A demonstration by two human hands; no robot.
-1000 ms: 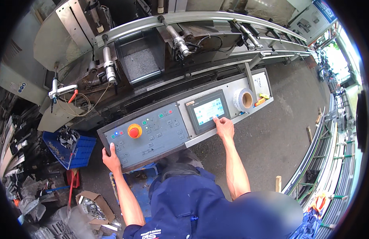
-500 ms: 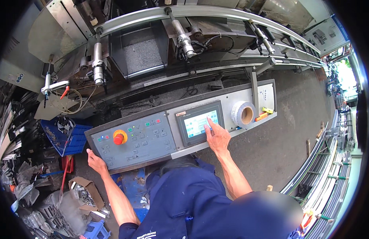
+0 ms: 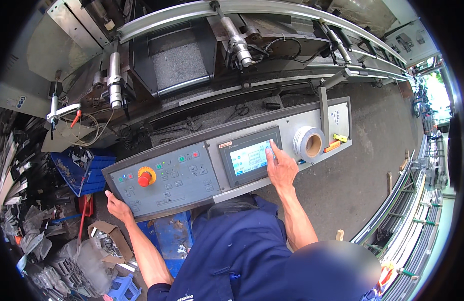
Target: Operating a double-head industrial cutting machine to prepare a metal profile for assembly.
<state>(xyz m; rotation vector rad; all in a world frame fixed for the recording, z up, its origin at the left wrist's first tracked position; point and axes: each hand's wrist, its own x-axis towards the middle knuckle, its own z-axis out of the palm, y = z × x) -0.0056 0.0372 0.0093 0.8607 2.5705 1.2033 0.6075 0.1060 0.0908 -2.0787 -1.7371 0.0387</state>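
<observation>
A long grey control panel (image 3: 192,193) with push buttons lies in front of me, tilted up toward the right. My left hand (image 3: 119,207) grips its lower left edge, with some fingers hidden. On the touchscreen (image 3: 242,173), which is lit, my right hand (image 3: 283,169) has its index finger stretched to the upper right corner and its thumb apart. This hand holds nothing. A red emergency stop button (image 3: 144,178) on a yellow ring sits left of the screen. Right of my right hand, a roll of tape (image 3: 301,139) rests on the panel beside a yellow marker (image 3: 340,138) and an orange one (image 3: 332,146).
Behind the panel runs a machine with metal cylinders (image 3: 235,42) and a long rail (image 3: 272,11). At left stand a blue crate (image 3: 86,173) and a cardboard box (image 3: 116,241) of metal pieces. Long profiles (image 3: 417,210) lie at right; a blue stool (image 3: 124,288) is lower left.
My right hand has moved right and slightly up across the screen, to its upper right corner. My left hand stays at the panel's edge. The view has shifted a little.
</observation>
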